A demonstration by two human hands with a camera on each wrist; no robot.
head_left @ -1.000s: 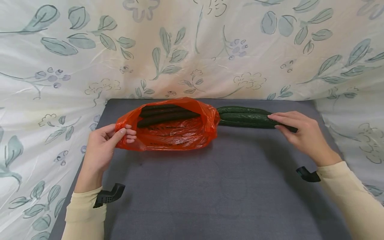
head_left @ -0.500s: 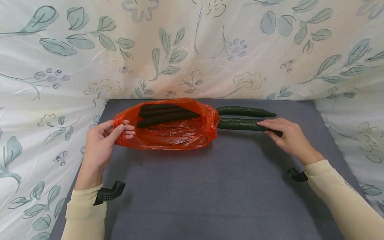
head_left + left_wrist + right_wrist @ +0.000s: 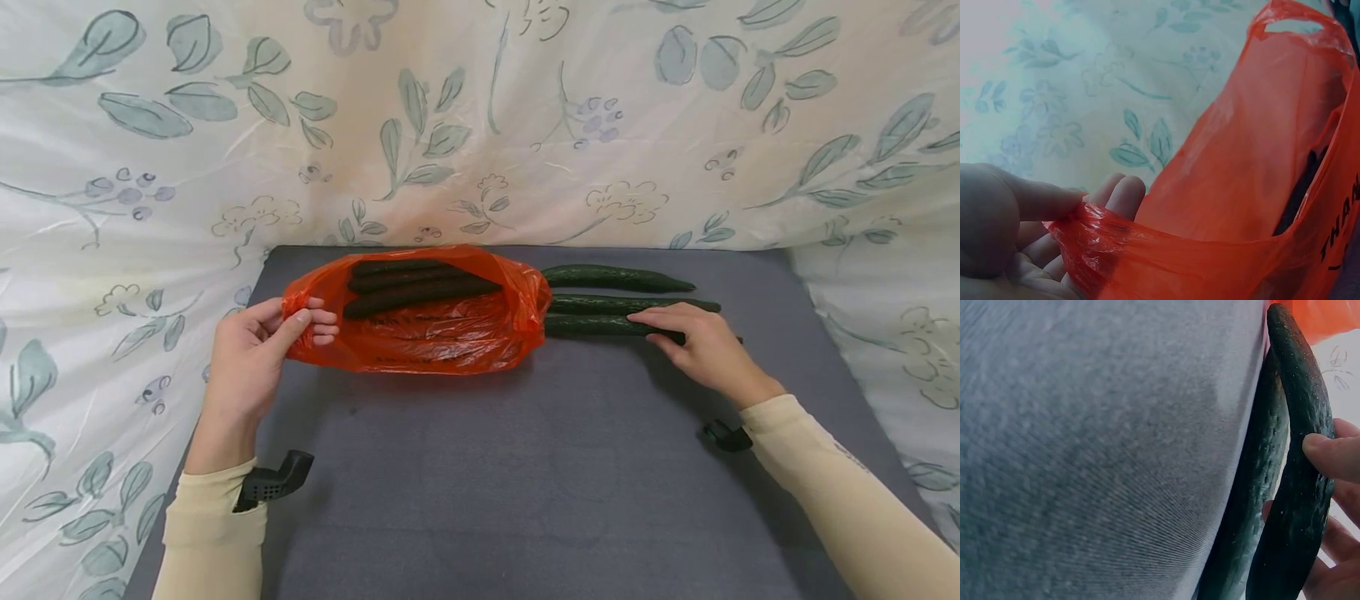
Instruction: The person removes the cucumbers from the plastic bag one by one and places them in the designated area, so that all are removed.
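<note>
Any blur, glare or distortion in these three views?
Head: sharp, even soft light, faint shadows, slight wide-angle bowing at the edges, mild sheen on the bag. Left wrist: left hand soft, backdrop washed out top left. Right wrist: cucumber and right hand sharp, strong close-up stretch, mat blurred.

Head view high over the table; wrist views close, sharing the orange bag edge.
</note>
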